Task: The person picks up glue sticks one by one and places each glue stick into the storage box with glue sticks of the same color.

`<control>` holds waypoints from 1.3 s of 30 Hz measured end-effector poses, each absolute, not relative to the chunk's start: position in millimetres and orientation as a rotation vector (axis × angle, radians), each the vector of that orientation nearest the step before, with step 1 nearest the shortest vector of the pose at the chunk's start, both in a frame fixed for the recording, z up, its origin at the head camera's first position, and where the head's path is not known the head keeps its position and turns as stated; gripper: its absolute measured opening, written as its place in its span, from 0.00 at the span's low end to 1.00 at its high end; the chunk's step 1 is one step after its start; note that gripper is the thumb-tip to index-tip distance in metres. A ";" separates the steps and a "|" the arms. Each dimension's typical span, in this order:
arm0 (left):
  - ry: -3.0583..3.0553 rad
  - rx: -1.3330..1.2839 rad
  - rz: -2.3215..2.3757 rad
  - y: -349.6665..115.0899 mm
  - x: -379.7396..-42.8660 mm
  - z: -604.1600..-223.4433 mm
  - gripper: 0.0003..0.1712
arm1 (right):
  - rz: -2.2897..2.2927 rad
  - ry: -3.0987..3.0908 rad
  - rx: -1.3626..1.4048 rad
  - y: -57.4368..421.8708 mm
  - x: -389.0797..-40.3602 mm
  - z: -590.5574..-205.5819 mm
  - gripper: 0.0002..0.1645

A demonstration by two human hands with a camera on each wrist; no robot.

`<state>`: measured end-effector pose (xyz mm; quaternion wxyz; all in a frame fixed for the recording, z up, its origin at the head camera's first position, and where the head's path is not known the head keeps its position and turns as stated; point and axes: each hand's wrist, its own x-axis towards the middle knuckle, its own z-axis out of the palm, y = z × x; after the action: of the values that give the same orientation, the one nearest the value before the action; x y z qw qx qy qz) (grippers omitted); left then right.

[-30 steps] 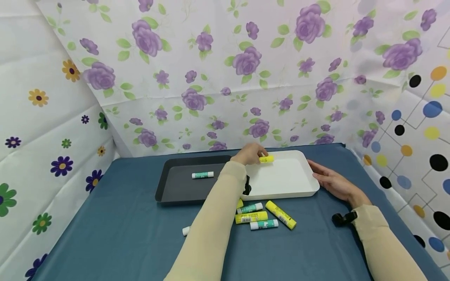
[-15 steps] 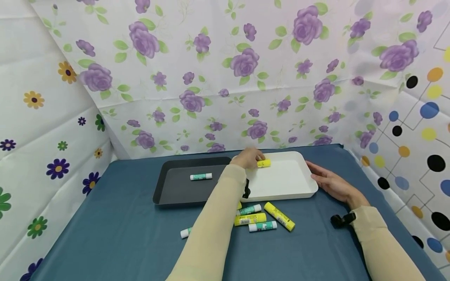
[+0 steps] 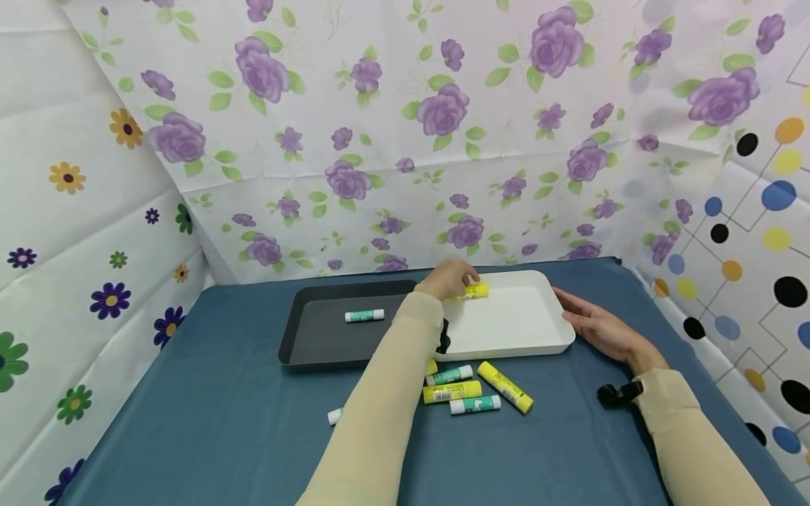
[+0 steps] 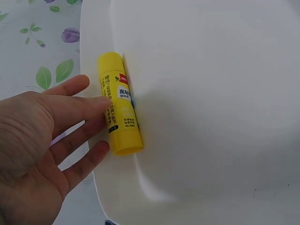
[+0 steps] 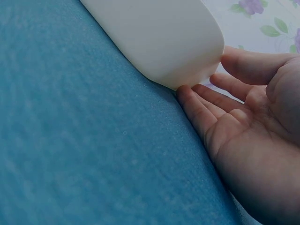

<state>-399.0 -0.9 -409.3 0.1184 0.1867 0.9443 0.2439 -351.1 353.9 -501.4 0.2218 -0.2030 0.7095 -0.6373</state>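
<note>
A yellow glue stick (image 4: pixel 119 105) lies along the short left wall inside the white tray (image 3: pixel 512 316). My left hand (image 3: pixel 448 279) is beside it, thumb touching its side and the other fingers loosely spread by the tray rim, as the left wrist view shows. At the opposite end, my right hand (image 3: pixel 604 330) rests against the tray's outer corner. In the right wrist view its thumb is at the rim and its fingertips (image 5: pixel 184 89) touch the outer wall. A green-and-white glue stick (image 3: pixel 364 315) lies in the dark grey tray (image 3: pixel 329 344).
In front of the trays, several glue sticks lie on the blue cloth (image 3: pixel 209 422), among them a yellow one (image 3: pixel 505 386) and a green one (image 3: pixel 476 404). My left forearm partly hides another, its white end (image 3: pixel 335 416) showing. Flowered sheeting (image 3: pixel 405 140) hangs behind.
The yellow glue stick has shifted slightly toward the white tray's left wall and settled there as my left hand's grip loosened. My right hand has stayed at the tray's corner.
</note>
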 end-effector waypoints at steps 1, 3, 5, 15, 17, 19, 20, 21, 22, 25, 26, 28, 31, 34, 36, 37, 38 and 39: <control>2.768 0.555 0.713 -1.5 -398.3 -407.5 0.27 | -1.763 1.959 -0.558 354.0 -351.0 -501.2 0.40; 2.774 0.576 0.716 -2.8 -396.6 -403.8 0.27 | -1.759 1.962 -0.562 354.5 -350.7 -500.9 0.41; 2.769 0.597 0.727 -4.3 -395.3 -400.2 0.26 | -1.759 1.961 -0.559 354.8 -350.2 -500.6 0.41; 2.712 0.642 0.895 -14.3 -395.3 -389.9 0.20 | -1.759 1.954 -0.572 359.0 -350.2 -500.1 0.40; 2.685 0.668 0.927 -17.7 -394.3 -387.3 0.19 | -1.756 1.957 -0.576 359.7 -350.4 -499.8 0.40; 2.661 0.703 0.938 -21.8 -393.1 -384.8 0.18 | -1.754 1.959 -0.578 359.8 -350.5 -499.6 0.40; 2.650 0.722 0.941 -24.2 -392.4 -383.7 0.17 | -1.755 1.960 -0.578 359.9 -350.6 -499.7 0.40; 2.643 0.740 0.946 -26.6 -391.3 -382.4 0.17 | -1.756 1.962 -0.579 359.8 -350.6 -499.9 0.40; 2.638 0.757 0.949 -29.2 -389.9 -381.4 0.17 | -1.756 1.963 -0.582 359.6 -350.6 -500.2 0.40; 2.635 0.778 0.960 -38.3 -384.2 -379.6 0.17 | -1.752 1.956 -0.595 358.0 -351.1 -502.3 0.40; 2.636 0.781 0.965 -41.4 -381.6 -379.3 0.18 | -1.749 1.953 -0.602 357.2 -351.3 -502.9 0.40; 2.624 0.776 0.982 -47.8 -375.9 -379.3 0.18 | -1.745 1.943 -0.609 355.5 -351.4 -504.0 0.40; 2.583 0.782 1.025 -55.7 -367.4 -378.5 0.19 | -1.749 1.944 -0.594 354.1 -351.2 -504.6 0.41; 2.554 0.797 1.066 -63.0 -358.5 -375.1 0.20 | -1.765 1.951 -0.563 354.0 -351.6 -504.0 0.41; 2.556 0.816 1.079 -69.3 -353.0 -373.4 0.20 | -1.769 1.954 -0.560 354.1 -352.1 -503.5 0.40; 2.565 0.824 1.081 -73.0 -349.7 -372.9 0.20 | -1.770 1.952 -0.558 354.0 -352.3 -503.0 0.40; 2.578 0.832 1.075 -77.3 -346.6 -373.2 0.20 | -1.768 1.951 -0.565 354.1 -352.4 -502.6 0.41; 2.587 0.840 1.070 -82.1 -343.0 -373.7 0.19 | -1.767 1.948 -0.572 354.0 -352.5 -502.4 0.41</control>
<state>-343.0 -82.1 -373.7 0.1091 0.2855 0.8799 0.3639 -352.5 354.0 -502.4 0.2230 -0.2073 0.7055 -0.6400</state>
